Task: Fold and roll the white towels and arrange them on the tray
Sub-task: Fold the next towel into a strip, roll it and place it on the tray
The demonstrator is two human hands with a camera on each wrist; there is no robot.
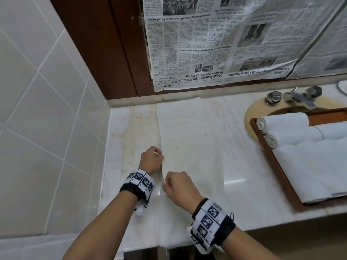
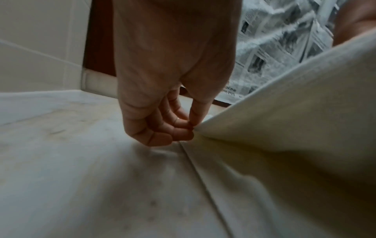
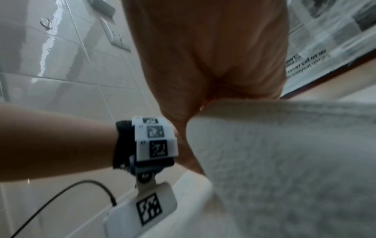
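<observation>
Rightward, tray (image 1: 262,145) holds rolled towels (image 1: 281,121); both hands (image 1: 151,160) (image 1: 178,186) pinch flat towel (image 1: 187,139) edge.

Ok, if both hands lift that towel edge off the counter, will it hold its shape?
Probably not: the towel looks limp, already draping from the left hand's pinch. It likely sags between left and right hand. Terry pile suggests it won't slip from fingers.

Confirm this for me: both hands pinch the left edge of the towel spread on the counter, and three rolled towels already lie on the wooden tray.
Not quite. The head view shows two rolled towels on the wooden tray, not three, beside a flat folded stack. The rest holds: the left hand and right hand both pinch the left edge of the spread towel on the counter.
</observation>
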